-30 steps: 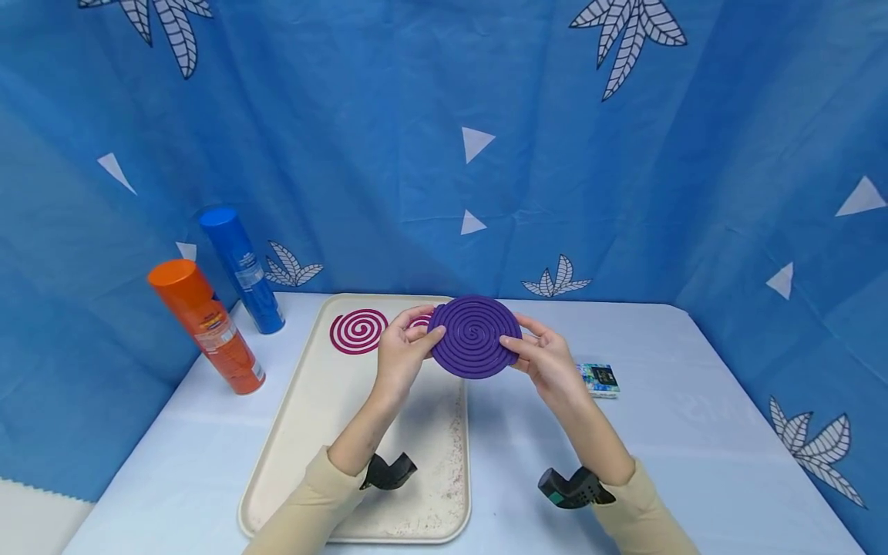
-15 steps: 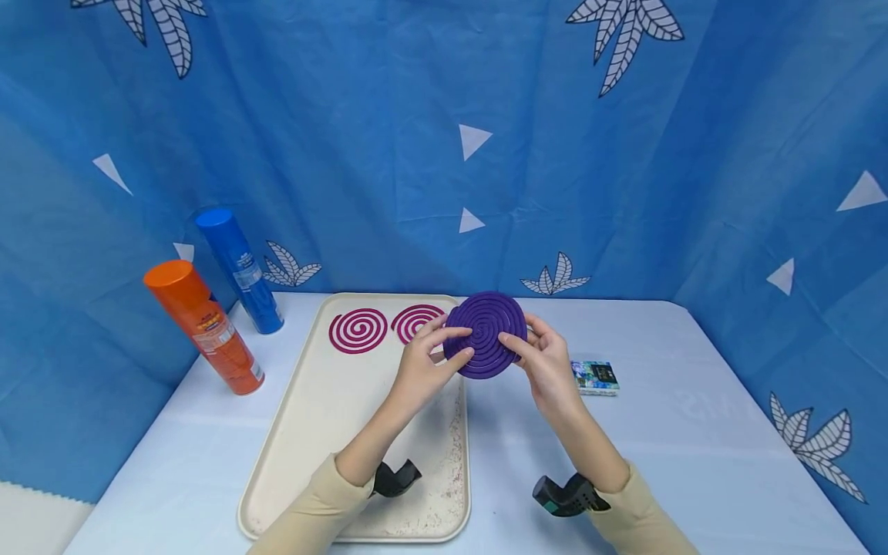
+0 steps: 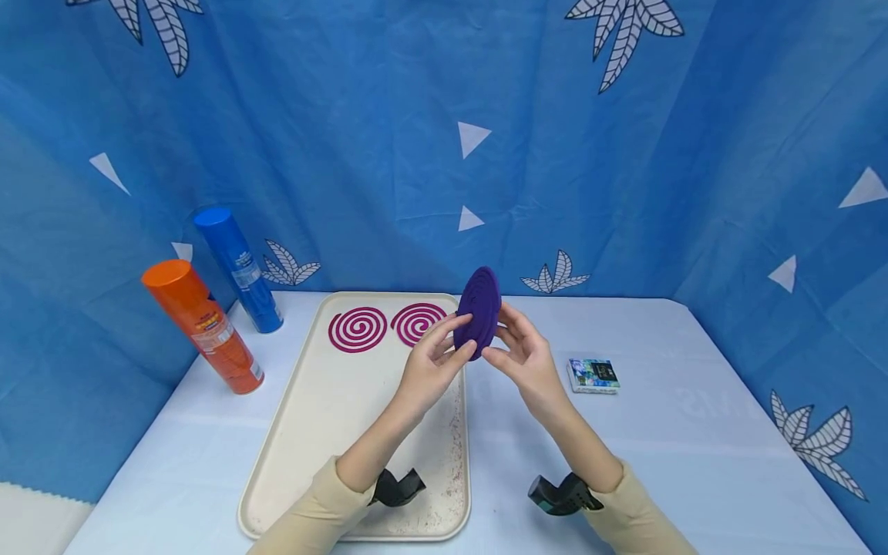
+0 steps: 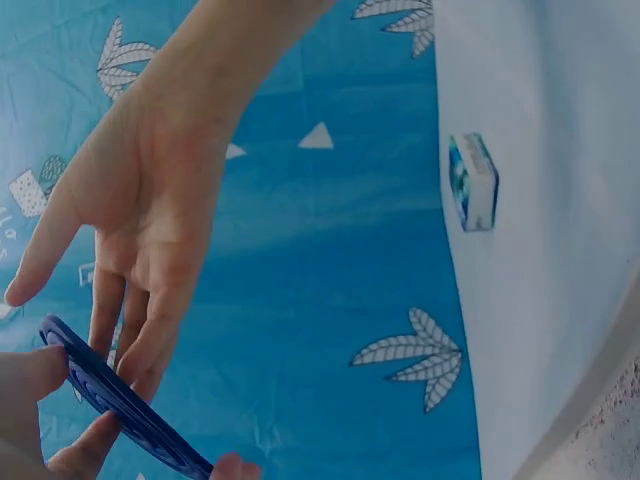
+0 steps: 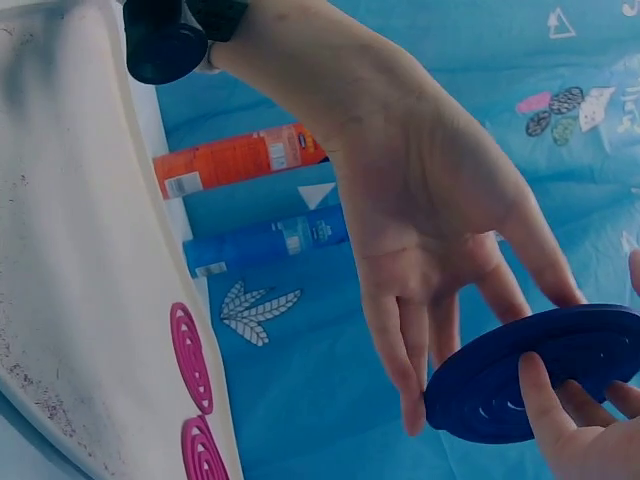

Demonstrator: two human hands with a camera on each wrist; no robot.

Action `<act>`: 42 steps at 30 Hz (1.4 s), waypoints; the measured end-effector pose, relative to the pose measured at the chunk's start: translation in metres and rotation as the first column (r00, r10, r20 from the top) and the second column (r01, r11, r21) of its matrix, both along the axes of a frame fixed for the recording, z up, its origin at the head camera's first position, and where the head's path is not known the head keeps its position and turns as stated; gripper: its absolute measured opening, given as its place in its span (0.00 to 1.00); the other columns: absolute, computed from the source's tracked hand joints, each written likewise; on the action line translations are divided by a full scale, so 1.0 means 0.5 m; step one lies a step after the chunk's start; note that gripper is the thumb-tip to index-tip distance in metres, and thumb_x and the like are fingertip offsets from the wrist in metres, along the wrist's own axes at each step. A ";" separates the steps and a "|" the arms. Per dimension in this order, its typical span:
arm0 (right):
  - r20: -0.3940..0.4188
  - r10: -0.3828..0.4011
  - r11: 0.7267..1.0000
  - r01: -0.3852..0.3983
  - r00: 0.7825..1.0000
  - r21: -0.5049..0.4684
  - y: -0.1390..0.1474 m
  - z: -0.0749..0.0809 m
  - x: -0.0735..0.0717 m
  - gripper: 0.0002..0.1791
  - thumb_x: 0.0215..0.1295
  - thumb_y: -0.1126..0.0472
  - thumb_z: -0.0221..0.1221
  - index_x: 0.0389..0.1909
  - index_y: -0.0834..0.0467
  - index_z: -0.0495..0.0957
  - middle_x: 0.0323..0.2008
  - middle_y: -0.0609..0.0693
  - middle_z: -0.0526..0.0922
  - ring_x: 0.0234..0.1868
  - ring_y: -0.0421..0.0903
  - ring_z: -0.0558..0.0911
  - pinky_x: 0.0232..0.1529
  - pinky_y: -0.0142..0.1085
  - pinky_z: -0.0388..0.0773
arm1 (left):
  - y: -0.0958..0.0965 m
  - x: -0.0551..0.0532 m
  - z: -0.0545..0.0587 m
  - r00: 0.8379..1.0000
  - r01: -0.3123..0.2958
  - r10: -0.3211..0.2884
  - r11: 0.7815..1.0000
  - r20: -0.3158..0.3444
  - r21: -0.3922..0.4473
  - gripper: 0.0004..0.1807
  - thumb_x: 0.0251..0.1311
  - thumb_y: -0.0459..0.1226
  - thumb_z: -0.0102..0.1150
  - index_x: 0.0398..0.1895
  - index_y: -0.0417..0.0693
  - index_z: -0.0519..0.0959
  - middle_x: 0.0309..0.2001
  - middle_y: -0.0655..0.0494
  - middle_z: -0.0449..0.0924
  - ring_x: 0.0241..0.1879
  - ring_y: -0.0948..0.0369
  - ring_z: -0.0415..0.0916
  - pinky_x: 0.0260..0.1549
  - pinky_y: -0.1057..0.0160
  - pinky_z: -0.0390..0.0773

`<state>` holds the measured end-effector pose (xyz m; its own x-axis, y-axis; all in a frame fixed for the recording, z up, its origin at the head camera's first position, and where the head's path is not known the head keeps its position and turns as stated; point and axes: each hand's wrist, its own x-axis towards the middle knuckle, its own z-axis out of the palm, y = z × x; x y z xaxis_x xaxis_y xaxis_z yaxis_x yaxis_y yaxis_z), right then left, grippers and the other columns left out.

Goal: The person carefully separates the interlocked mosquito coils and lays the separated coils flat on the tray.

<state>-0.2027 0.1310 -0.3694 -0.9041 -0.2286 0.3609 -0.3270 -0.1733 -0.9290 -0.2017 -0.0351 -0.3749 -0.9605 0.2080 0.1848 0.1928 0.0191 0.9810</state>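
Note:
A purple mosquito coil (image 3: 479,312), tightly wound into a disc, is held up nearly on edge above the tray's right side. My left hand (image 3: 433,370) grips it from the left, thumb low and fingers along its face. My right hand (image 3: 527,366) is at its other face. In the left wrist view the right hand (image 4: 150,210) has its fingers reaching the coil (image 4: 130,405) while its thumb stands apart. In the right wrist view, right-hand fingertips (image 5: 538,385) touch the coil (image 5: 480,375).
A cream tray (image 3: 361,432) lies on the white table (image 3: 666,462), with two magenta spiral coils (image 3: 358,330) at its back. An orange spray can (image 3: 208,331) and a blue spray can (image 3: 239,274) stand left. A small patterned box (image 3: 593,376) lies right.
The purple coil has turned from facing the camera to nearly edge-on and risen slightly. My left hand shifted right, uncovering the second magenta coil; the right thumb came off the coil's face.

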 end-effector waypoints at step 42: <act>0.155 -0.116 0.991 0.124 0.981 -0.043 -0.013 -0.017 -0.014 0.21 0.65 0.74 0.53 0.58 0.63 0.68 0.42 0.35 0.84 0.43 0.33 0.83 0.51 0.26 0.79 | -0.013 -0.022 -0.006 0.994 -0.073 0.068 0.995 -0.089 -0.060 0.19 0.47 0.37 0.72 0.43 0.42 0.80 0.70 0.49 0.62 0.71 0.52 0.58 0.68 0.53 0.64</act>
<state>-0.2098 0.1246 -0.3781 -0.9692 -0.0994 0.2255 -0.2038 -0.1907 -0.9603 -0.2125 -0.0416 -0.3779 -0.9540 0.1545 0.2568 0.2734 0.0974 0.9570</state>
